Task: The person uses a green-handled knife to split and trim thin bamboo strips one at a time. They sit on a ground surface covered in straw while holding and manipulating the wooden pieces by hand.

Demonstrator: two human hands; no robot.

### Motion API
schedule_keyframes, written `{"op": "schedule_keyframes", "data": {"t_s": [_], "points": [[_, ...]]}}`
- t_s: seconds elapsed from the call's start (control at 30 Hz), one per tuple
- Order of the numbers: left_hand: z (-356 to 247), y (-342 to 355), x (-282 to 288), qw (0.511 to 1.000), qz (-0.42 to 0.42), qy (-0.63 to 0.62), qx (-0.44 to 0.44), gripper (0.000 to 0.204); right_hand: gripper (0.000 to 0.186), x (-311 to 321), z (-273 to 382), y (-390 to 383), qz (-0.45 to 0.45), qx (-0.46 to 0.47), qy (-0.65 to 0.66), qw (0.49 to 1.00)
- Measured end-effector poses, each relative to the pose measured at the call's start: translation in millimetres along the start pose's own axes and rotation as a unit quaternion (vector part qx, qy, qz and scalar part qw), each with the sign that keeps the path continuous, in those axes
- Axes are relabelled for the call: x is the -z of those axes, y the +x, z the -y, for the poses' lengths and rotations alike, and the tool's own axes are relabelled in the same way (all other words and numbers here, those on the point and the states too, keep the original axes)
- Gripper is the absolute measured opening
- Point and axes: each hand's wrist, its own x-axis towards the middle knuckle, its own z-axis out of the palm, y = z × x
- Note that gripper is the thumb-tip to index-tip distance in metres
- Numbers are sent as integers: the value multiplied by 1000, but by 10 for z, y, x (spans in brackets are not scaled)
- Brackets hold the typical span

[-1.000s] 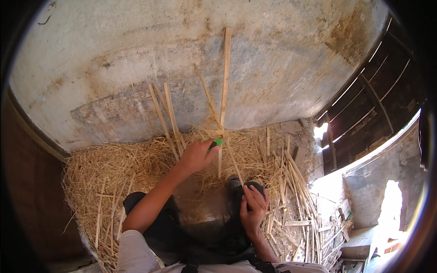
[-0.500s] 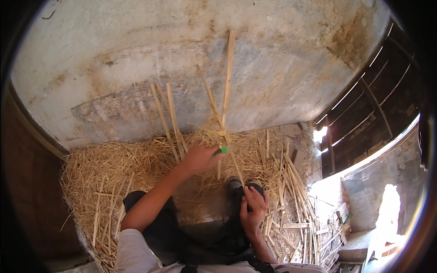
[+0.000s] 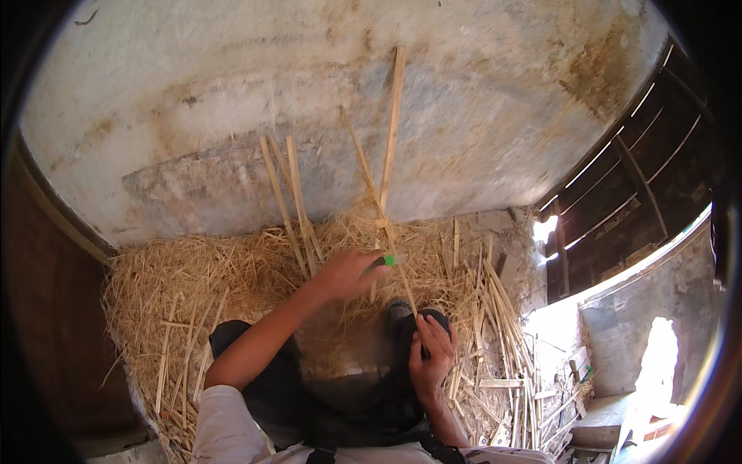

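My left hand (image 3: 349, 274) is closed around a knife (image 3: 389, 261) with a black and green handle; its blurred blade lies by a thin bamboo strip (image 3: 405, 282). That strip slants from the straw toward my right knee. Its near end is pinched in my right hand (image 3: 432, 357), which rests over the knee. Farther along, the strip meets thin pale shavings (image 3: 371, 210) near the foot of the wall. A long flat bamboo slat (image 3: 393, 124) leans upright against the wall there. Whether the blade touches the strip I cannot tell.
Straw-like shavings (image 3: 185, 271) cover the floor. Several slats (image 3: 287, 185) lean on the stained wall (image 3: 479, 116) at left of centre. A bundle of bamboo strips (image 3: 506, 332) lies to the right. A dark slatted panel (image 3: 626, 178) stands at far right.
My left hand with the knife has moved slightly right and a little nearer me along the strip. My right hand keeps its hold on the knee.
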Motion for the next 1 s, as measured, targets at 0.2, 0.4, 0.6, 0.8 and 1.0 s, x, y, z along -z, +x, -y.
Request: {"op": "schedule_keyframes", "data": {"t_s": [0.2,0.4,0.6,0.8,1.0], "points": [[156,156,195,998,-17,10,62,59,38,-30,-29,0,-3,2,10,1000],[-5,19,36,999,4,31,18,51,38,-21,-27,0,-4,3,2,1000],[290,212,279,999,13,19,35,55,38,-31,-21,6,-5,3,6,1000],[93,53,18,999,-3,28,-22,50,38,-10,-9,25,-5,3,0,1000],[139,212,270,996,32,47,62,55,37,-13,-13,17,-6,0,6,1000]]}}
